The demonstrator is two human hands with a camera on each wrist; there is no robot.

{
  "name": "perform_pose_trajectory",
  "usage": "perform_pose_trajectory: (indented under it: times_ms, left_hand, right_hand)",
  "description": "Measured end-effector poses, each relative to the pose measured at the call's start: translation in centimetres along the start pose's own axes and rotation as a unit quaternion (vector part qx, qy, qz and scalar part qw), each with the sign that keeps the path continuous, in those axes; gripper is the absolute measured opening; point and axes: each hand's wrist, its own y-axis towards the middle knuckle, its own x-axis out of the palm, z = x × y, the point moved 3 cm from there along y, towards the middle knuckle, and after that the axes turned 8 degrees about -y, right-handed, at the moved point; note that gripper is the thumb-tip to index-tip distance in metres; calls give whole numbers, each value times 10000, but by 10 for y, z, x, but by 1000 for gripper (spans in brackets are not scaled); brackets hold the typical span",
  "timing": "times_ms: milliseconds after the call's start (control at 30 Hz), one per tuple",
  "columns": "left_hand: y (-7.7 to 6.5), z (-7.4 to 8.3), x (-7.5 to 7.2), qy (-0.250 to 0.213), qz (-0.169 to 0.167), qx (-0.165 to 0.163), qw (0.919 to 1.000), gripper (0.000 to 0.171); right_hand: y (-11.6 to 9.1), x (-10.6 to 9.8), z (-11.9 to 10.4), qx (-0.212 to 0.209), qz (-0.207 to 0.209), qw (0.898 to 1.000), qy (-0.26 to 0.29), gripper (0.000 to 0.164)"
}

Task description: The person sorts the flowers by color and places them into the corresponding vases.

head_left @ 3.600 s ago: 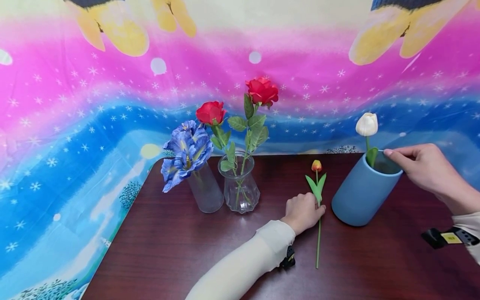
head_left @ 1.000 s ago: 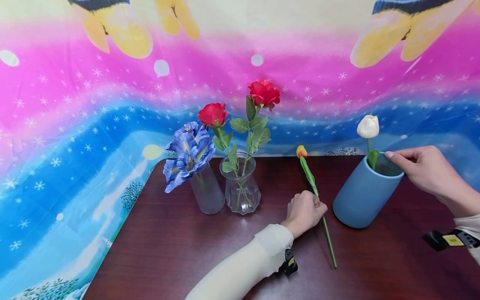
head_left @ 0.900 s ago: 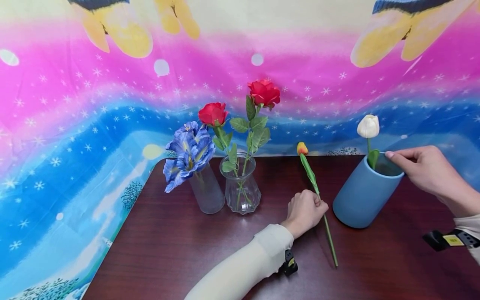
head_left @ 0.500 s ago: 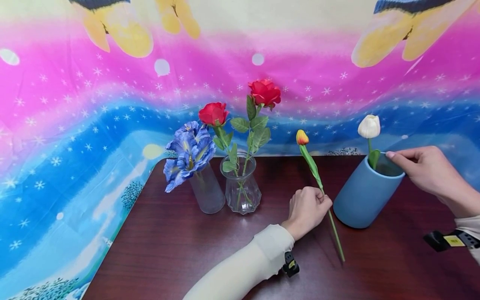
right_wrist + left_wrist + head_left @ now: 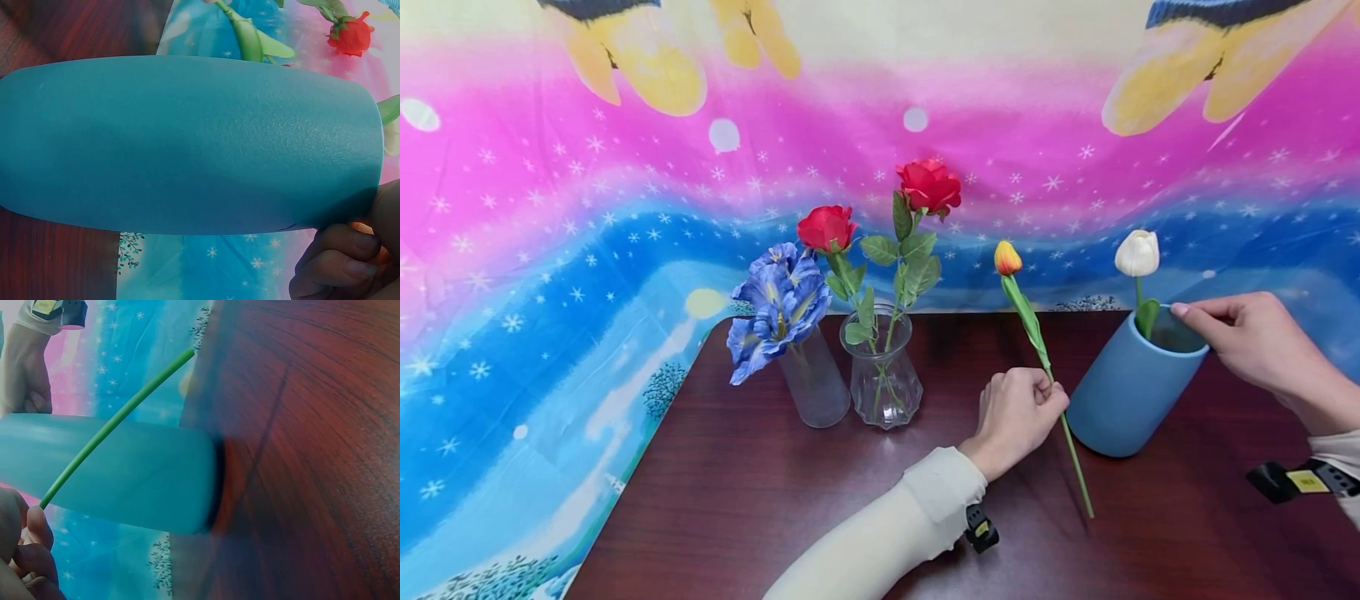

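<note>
My left hand [image 5: 1017,421] pinches the green stem of an orange-and-yellow tulip [image 5: 1008,258]. Its bloom leans away to the upper left and the stem's lower end points toward me. In the left wrist view the bare stem [image 5: 119,419] crosses in front of the blue vase, and a thin shadow falls on the table beyond its tip. At the right, my right hand [image 5: 1243,333] pinches the rim of the blue vase [image 5: 1131,392] between thumb and fingers. A white tulip [image 5: 1138,253] with one green leaf stands in that vase. In the right wrist view, curled fingers [image 5: 340,259] lie at the vase's rim.
Left of the tulip, a clear glass vase [image 5: 886,392] holds two red roses [image 5: 929,186]. Beside it a frosted vase [image 5: 814,392] holds blue flowers [image 5: 778,308]. All stand on a dark wooden table [image 5: 760,508] before a colourful backdrop [image 5: 1000,125].
The tulip, first lying straight under my left hand, has turned with its bloom leftward and risen from the table. My left hand has shifted slightly right, nearer the blue vase. The right hand stays put.
</note>
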Motion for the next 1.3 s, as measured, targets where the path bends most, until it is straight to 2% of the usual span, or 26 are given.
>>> perform_pose_trajectory:
  times_ms: [200, 500, 867, 1100, 1300]
  left_hand:
    - [0, 6, -5, 97, 104, 186, 9997, 25]
    - [0, 16, -16, -33, 391, 640, 9972, 24]
    - [2, 33, -40, -107, 761, 1185, 9900, 26]
    - [3, 37, -50, -173, 914, 1286, 9873, 25]
    - [4, 42, -59, -421, 954, 1380, 9849, 25]
  right_hand:
    - [0, 0, 0, 5, 1, 10000, -34, 55]
    - [1, 0, 0, 26, -33, 10000, -21, 56]
    - [0, -1, 0, -37, 30, 10000, 30, 53]
    - [0, 0, 1, -78, 78, 9999, -42, 53]
    - [0, 0, 1, -124, 121, 9998, -38, 52]
